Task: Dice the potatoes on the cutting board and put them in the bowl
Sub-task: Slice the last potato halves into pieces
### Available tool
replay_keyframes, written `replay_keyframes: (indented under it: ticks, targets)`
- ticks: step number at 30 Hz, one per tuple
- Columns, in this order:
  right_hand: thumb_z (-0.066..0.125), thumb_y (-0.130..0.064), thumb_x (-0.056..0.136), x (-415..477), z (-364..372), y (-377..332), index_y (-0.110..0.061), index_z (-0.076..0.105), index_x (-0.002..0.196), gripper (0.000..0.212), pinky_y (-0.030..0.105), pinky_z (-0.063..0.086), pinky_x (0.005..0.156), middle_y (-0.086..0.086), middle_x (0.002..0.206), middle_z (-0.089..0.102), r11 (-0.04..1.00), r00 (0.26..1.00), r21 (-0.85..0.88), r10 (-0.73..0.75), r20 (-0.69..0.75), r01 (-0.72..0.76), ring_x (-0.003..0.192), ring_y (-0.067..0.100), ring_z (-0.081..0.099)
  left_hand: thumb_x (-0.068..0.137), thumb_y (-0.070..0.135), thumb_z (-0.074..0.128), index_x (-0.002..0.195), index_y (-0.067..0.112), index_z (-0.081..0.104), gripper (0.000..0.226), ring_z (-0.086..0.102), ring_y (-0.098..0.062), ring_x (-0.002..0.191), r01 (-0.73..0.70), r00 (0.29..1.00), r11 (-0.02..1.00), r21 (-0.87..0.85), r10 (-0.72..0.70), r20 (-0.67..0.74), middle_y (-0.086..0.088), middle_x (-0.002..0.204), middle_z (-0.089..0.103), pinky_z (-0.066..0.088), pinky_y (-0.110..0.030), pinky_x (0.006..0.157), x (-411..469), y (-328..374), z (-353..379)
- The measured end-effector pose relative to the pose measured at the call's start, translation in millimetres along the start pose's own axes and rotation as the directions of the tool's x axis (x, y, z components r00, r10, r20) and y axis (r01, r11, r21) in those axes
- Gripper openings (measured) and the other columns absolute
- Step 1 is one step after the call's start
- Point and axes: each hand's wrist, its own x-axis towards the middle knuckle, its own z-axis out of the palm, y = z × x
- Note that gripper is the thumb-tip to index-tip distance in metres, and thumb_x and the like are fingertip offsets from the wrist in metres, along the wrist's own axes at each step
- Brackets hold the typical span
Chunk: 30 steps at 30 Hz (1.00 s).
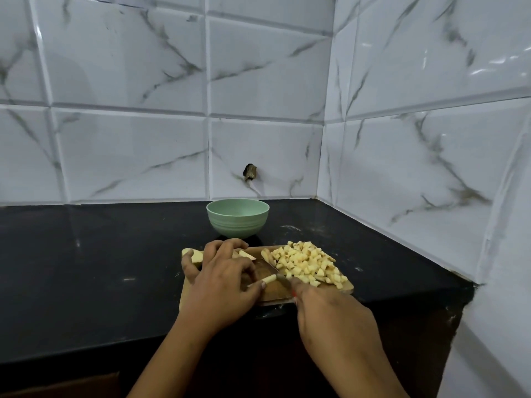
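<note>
Left hand point(221, 278) arched over potato strip point(269, 279); right hand point(330, 314) around knife point(280, 278).

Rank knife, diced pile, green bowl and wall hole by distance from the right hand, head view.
1. knife: in the right hand's grip.
2. diced pile: just ahead, board's right.
3. green bowl: behind the board.
4. wall hole: farthest, above the bowl.

A head-worn wide-angle camera looks forward and down, near the cutting board point(275, 294).
</note>
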Motion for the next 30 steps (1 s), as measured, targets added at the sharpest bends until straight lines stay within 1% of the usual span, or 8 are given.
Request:
replay_keyframes:
  ticks: [6,10,13,16,19,25,27,30]
  targets:
    - [0.033,-0.025,0.103,-7,-5,2,-0.04,0.017,0.149,0.051,0.025,0.043,0.062,-0.008,0.101,0.059,1.0,1.0,0.027,-0.004,0.01,0.004,0.075,0.01,0.049,0.081,0.058,0.057,0.081,0.039,0.061,0.02,0.014,-0.004,0.13,0.018,1.0,0.998,-0.062,-0.02,-0.022,0.026,0.131,0.033,0.0,-0.054,0.112,-1,-1,-1]
    - [0.037,-0.019,0.102,-3,0,-6,-0.035,0.016,0.151,0.055,0.022,0.031,0.049,-0.004,0.087,0.049,1.0,0.999,0.012,-0.016,0.034,0.016,0.067,0.012,0.043,0.082,0.058,0.055,0.082,0.038,0.062,0.021,0.015,-0.004,0.13,0.016,0.999,0.999,-0.045,-0.018,-0.041,0.027,0.13,0.034,0.002,-0.052,0.112,-4,0,0]
    - [0.037,-0.022,0.102,-1,-5,-5,-0.037,0.021,0.149,0.052,0.021,0.028,0.047,-0.009,0.083,0.045,1.0,1.0,0.014,-0.019,-0.006,0.019,0.07,0.011,0.044,0.081,0.057,0.058,0.083,0.038,0.065,0.021,0.016,-0.001,0.126,0.034,0.998,0.996,-0.086,-0.038,-0.056,0.028,0.126,0.035,0.003,-0.049,0.112,-7,-1,0]
    - [0.032,-0.027,0.103,-8,-9,-1,-0.042,0.016,0.149,0.051,0.023,0.034,0.053,-0.01,0.091,0.05,0.999,0.999,0.029,-0.019,-0.039,0.02,0.073,0.009,0.045,0.079,0.052,0.063,0.084,0.037,0.07,0.018,0.016,0.002,0.118,0.038,0.996,0.988,-0.151,-0.049,-0.072,0.028,0.123,0.037,0.007,-0.046,0.111,-8,-3,-1]
    - [0.033,-0.027,0.104,-14,-8,-4,-0.041,0.015,0.149,0.051,0.023,0.035,0.054,-0.007,0.108,0.06,0.999,0.999,0.018,-0.041,0.026,0.04,0.082,0.011,0.056,0.078,0.05,0.065,0.081,0.039,0.071,0.013,0.015,0.002,0.115,0.049,0.996,0.982,-0.184,-0.061,-0.061,0.029,0.119,0.035,0.012,-0.043,0.109,-8,-4,-3]
    - [0.038,-0.02,0.102,-8,-7,-7,-0.037,0.017,0.151,0.056,0.022,0.032,0.05,-0.005,0.094,0.055,1.0,0.998,0.006,-0.026,0.053,0.026,0.073,0.012,0.049,0.078,0.048,0.069,0.07,0.045,0.064,0.01,0.021,-0.002,0.119,0.06,0.997,0.972,-0.226,-0.068,-0.028,0.03,0.115,0.034,0.02,-0.047,0.11,-5,-7,-2]
    - [0.037,-0.022,0.102,-12,-10,-4,-0.039,0.016,0.151,0.056,0.021,0.031,0.051,-0.007,0.101,0.058,1.0,0.999,0.013,-0.016,0.046,0.016,0.082,0.012,0.056,0.078,0.048,0.069,0.069,0.045,0.063,0.011,0.021,-0.002,0.119,0.072,0.997,0.97,-0.231,-0.078,-0.019,0.031,0.114,0.033,0.018,-0.047,0.111,-4,-6,-3]
    - [0.036,-0.026,0.103,-20,-14,-4,-0.039,0.014,0.15,0.053,0.023,0.041,0.061,-0.006,0.112,0.061,1.0,0.995,0.019,-0.02,0.096,0.018,0.091,0.011,0.061,0.078,0.048,0.069,0.073,0.041,0.067,0.009,0.019,0.001,0.114,0.076,0.996,0.97,-0.23,-0.085,-0.028,0.03,0.118,0.037,0.017,-0.046,0.111,-3,-6,0]
